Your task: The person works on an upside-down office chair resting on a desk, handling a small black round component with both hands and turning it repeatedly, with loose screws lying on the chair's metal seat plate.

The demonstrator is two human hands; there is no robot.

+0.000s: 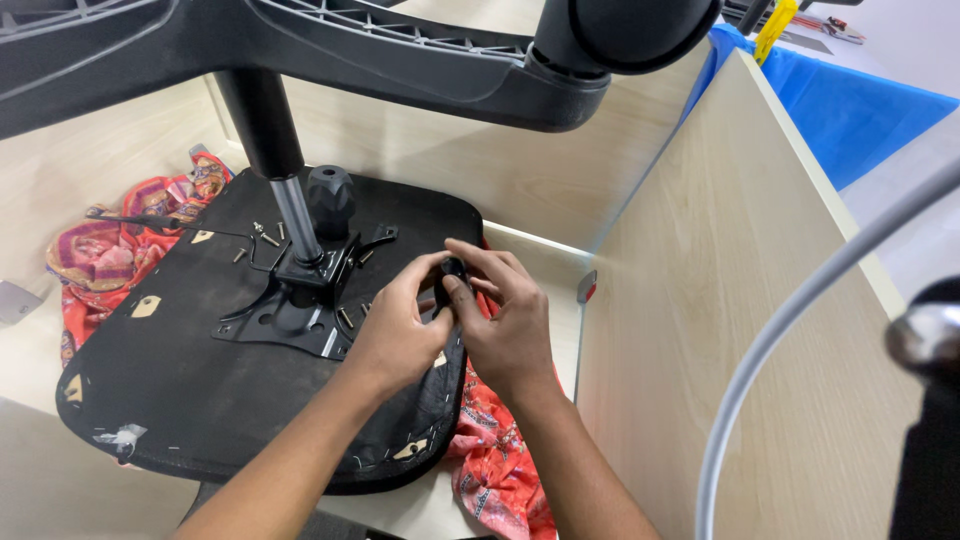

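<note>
An upturned black chair seat (180,380) lies on a pale wooden desk, its metal mounting plate (290,310) and gas-lift column (290,215) pointing up toward the star base (400,55) overhead. My left hand (395,325) and my right hand (505,315) meet over the seat's right edge. Both pinch a small black part (453,272) between the fingertips. Loose screws (268,235) lie on the seat by the column. A black knob (330,198) stands behind the plate.
A red patterned cloth (110,250) lies under the seat and shows again at the lower right. A wooden partition (740,300) rises on the right, blue sheeting (850,110) beyond it. A grey curved tube (800,300) and a castor (640,25) are close to the camera.
</note>
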